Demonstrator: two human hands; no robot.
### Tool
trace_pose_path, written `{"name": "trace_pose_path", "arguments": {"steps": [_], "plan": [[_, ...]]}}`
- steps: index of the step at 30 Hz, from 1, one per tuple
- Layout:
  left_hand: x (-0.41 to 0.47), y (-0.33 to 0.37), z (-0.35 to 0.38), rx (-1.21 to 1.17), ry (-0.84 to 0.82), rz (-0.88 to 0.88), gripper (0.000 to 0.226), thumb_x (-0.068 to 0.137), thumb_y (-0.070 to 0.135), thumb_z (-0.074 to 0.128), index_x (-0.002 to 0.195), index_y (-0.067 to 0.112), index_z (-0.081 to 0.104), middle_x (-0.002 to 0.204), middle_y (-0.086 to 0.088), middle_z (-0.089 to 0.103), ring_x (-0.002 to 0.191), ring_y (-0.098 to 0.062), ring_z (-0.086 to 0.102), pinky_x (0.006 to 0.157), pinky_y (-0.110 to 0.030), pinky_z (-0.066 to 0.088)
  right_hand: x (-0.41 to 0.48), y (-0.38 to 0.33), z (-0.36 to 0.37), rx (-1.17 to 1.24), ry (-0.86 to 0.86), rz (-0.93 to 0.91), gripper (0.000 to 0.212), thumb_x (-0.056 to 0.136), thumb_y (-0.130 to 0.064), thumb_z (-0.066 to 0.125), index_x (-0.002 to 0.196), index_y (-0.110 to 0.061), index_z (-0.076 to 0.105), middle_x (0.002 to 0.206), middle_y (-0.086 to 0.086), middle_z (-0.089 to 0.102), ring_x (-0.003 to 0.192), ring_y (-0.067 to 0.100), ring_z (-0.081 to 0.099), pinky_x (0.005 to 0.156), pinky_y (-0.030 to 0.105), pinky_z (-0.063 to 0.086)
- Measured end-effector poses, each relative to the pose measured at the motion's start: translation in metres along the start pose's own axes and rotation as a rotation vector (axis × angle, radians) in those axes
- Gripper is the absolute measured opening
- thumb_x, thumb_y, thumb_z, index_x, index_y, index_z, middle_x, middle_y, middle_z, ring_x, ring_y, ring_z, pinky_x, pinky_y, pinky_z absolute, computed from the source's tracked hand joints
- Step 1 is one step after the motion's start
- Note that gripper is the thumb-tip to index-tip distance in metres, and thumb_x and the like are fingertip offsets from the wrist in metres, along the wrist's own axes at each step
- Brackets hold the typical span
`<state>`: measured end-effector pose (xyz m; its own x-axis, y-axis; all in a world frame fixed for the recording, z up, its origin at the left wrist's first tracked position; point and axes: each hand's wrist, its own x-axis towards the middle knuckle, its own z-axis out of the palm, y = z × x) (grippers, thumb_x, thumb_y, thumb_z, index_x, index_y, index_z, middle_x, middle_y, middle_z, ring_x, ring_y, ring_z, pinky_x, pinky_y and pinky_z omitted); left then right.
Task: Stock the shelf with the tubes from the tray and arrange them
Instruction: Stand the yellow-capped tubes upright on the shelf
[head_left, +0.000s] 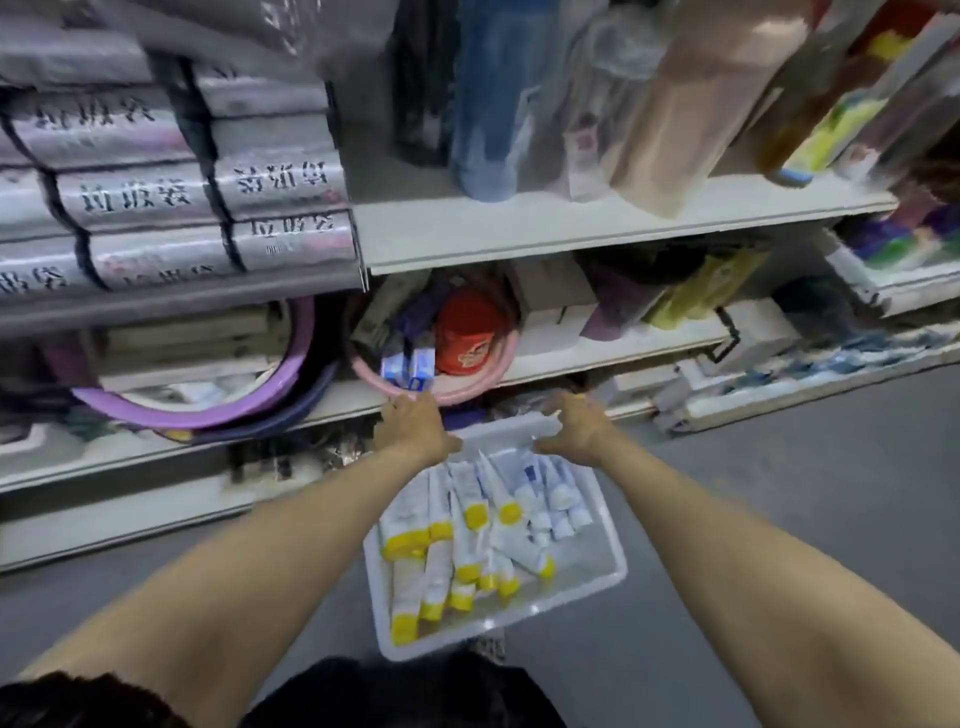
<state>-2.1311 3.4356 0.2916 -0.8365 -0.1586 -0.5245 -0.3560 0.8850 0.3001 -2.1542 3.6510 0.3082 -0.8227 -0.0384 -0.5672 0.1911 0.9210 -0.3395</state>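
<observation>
A translucent white tray (597, 566) sits low in front of me over the grey floor. It holds several white tubes with yellow caps (441, 561) and several smaller white tubes with blue print (558, 499). My left hand (415, 428) grips the tray's far left corner, knuckles close to the rim of a pink basin (498, 374) on the low shelf (597, 353). My right hand (576, 431) grips the far right corner, fingers curled over the rim. The view is blurred.
The pink basin holds small blue-and-white boxes (410, 366) and a red cap (467, 332). A purple basin (218, 410) leans to its left. Grey packs (156, 197) fill the upper left shelf and tall rolls (483, 98) stand at the upper right.
</observation>
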Motion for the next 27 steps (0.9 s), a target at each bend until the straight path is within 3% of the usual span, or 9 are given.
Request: {"name": "trace_pose_path", "arguments": {"steps": [5, 7, 8, 10, 12, 13, 15, 22, 27], "plan": [[0.024, -0.027, 0.079, -0.11, -0.188, -0.244, 0.087, 0.078, 0.062, 0.066, 0.143, 0.013, 0.038, 0.144, -0.012, 0.044, 0.133, -0.032, 0.04, 0.106, -0.039, 0.038, 0.046, 0.04, 0.072, 0.144, -0.246, 0.097, 0.06, 0.082, -0.043, 0.076, 0.128, -0.008, 0.059, 0.136, 0.009, 0.056, 0.123, 0.022, 0.054, 0.096, 0.026, 0.038], [0.025, -0.038, 0.108, -0.211, -0.244, -0.31, 0.08, 0.082, 0.058, 0.066, 0.14, 0.01, 0.041, 0.142, -0.012, 0.047, 0.132, -0.029, 0.042, 0.105, -0.036, 0.038, 0.059, 0.054, 0.103, 0.238, -0.318, 0.144, 0.057, 0.083, -0.043, 0.074, 0.115, 0.005, 0.065, 0.116, 0.023, 0.062, 0.104, 0.028, 0.061, 0.089, 0.034, 0.045], [0.024, -0.042, 0.118, -0.263, -0.255, -0.337, 0.076, 0.083, 0.056, 0.066, 0.139, 0.01, 0.043, 0.141, -0.012, 0.048, 0.131, -0.028, 0.044, 0.104, -0.035, 0.039, 0.063, 0.059, 0.115, 0.303, -0.35, 0.172, 0.054, 0.084, -0.042, 0.074, 0.103, 0.008, 0.065, 0.093, 0.02, 0.058, 0.088, 0.028, 0.059, 0.081, 0.038, 0.049], [0.027, -0.049, 0.14, -0.373, -0.251, -0.382, 0.07, 0.084, 0.053, 0.067, 0.136, 0.011, 0.046, 0.139, -0.01, 0.05, 0.129, -0.027, 0.047, 0.102, -0.033, 0.041, 0.072, 0.063, 0.137, 0.428, -0.4, 0.226, 0.047, 0.086, -0.04, 0.072, 0.088, 0.006, 0.06, 0.084, 0.009, 0.045, 0.078, 0.026, 0.049, 0.078, 0.047, 0.054], [0.032, -0.052, 0.157, -0.452, -0.244, -0.414, 0.065, 0.087, 0.051, 0.065, 0.136, 0.011, 0.049, 0.139, -0.009, 0.052, 0.127, -0.026, 0.049, 0.1, -0.031, 0.041, 0.081, 0.063, 0.155, 0.521, -0.429, 0.269, 0.046, 0.089, -0.037, 0.07, 0.099, 0.007, 0.064, 0.092, 0.027, 0.056, 0.089, 0.038, 0.059, 0.089, 0.054, 0.052], [0.035, -0.053, 0.165, -0.478, -0.245, -0.43, 0.064, 0.088, 0.05, 0.064, 0.136, 0.011, 0.048, 0.139, -0.008, 0.052, 0.127, -0.026, 0.049, 0.099, -0.029, 0.039, 0.085, 0.062, 0.163, 0.563, -0.425, 0.287, 0.053, 0.089, -0.037, 0.069, 0.11, 0.011, 0.061, 0.107, 0.035, 0.059, 0.104, 0.046, 0.061, 0.095, 0.057, 0.049], [0.04, -0.052, 0.177, -0.538, -0.232, -0.474, 0.065, 0.089, 0.05, 0.063, 0.138, 0.012, 0.047, 0.139, -0.008, 0.053, 0.127, -0.026, 0.05, 0.098, -0.028, 0.038, 0.094, 0.057, 0.177, 0.624, -0.406, 0.325, 0.065, 0.088, -0.041, 0.069, 0.121, 0.012, 0.056, 0.125, 0.033, 0.055, 0.119, 0.047, 0.054, 0.096, 0.06, 0.046], [0.057, -0.048, 0.205, -0.629, -0.148, -0.577, 0.064, 0.089, 0.052, 0.062, 0.137, 0.011, 0.052, 0.134, -0.008, 0.058, 0.125, -0.028, 0.052, 0.103, -0.035, 0.043, 0.116, 0.054, 0.22, 0.654, -0.4, 0.445, 0.058, 0.081, -0.058, 0.068, 0.11, -0.007, 0.07, 0.109, 0.012, 0.07, 0.097, 0.029, 0.067, 0.092, 0.045, 0.056], [0.071, -0.048, 0.21, -0.585, -0.206, -0.596, 0.052, 0.09, 0.056, 0.057, 0.113, 0.011, 0.068, 0.111, -0.009, 0.069, 0.105, -0.029, 0.062, 0.086, -0.035, 0.05, 0.124, 0.053, 0.221, 0.562, -0.383, 0.475, 0.063, 0.083, -0.062, 0.062, 0.107, -0.003, 0.067, 0.099, 0.014, 0.07, 0.093, 0.031, 0.069, 0.087, 0.04, 0.056]]}}
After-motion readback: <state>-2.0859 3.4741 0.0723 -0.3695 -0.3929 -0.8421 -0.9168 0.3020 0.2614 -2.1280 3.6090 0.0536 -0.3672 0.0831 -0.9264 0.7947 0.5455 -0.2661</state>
